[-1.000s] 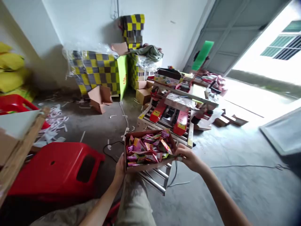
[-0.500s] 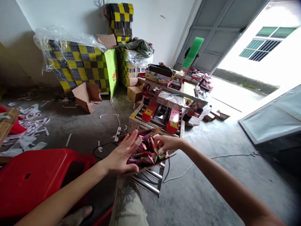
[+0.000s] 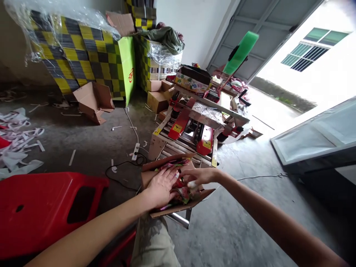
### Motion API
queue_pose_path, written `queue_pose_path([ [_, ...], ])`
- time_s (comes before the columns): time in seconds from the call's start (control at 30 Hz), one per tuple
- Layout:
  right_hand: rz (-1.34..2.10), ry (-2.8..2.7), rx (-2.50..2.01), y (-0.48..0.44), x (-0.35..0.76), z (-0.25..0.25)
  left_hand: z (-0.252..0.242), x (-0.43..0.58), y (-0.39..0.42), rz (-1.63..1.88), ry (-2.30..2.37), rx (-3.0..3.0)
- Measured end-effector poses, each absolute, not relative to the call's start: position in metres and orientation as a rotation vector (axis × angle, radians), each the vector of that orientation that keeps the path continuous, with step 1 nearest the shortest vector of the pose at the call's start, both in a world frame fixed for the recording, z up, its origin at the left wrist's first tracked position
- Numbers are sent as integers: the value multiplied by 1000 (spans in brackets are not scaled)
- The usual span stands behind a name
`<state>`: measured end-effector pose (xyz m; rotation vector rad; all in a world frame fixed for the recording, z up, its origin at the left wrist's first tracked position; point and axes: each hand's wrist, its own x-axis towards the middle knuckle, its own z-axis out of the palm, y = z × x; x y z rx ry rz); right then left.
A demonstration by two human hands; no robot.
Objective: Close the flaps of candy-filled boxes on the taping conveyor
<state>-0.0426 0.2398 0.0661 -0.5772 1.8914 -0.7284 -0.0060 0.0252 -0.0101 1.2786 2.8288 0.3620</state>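
An open cardboard box (image 3: 148, 178) sits on the near end of a roller conveyor (image 3: 179, 219), its flaps spread outward. Inside lie several shiny red and purple packets (image 3: 182, 194). Flat on the packets at the box's left side rests my left hand (image 3: 161, 188), fingers extended. Over the right part of the packets hovers my right hand (image 3: 200, 177), its fingers curved and apart, with nothing visibly held.
A taping machine (image 3: 191, 129) with red side plates stands beyond the box, a printed carton (image 3: 191, 79) on top. A red stool (image 3: 41, 211) is at the left. Wrapped yellow-black stacks (image 3: 91, 63) line the wall. Cables (image 3: 119, 181) cross the floor.
The box's flaps now show spread out. My left hand has moved right and flattened onto the packets. My right hand's fingers have opened from a pinch. The view has shifted.
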Motion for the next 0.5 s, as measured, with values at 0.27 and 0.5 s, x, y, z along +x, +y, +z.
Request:
queue_pose_path([
  [0.27, -617, 2429, -661, 255, 6, 72, -1, -19, 30, 561, 2686, 1223],
  [0.5, -235, 2354, -728, 219, -71, 55, 1, -48, 5, 810, 2292, 1194],
])
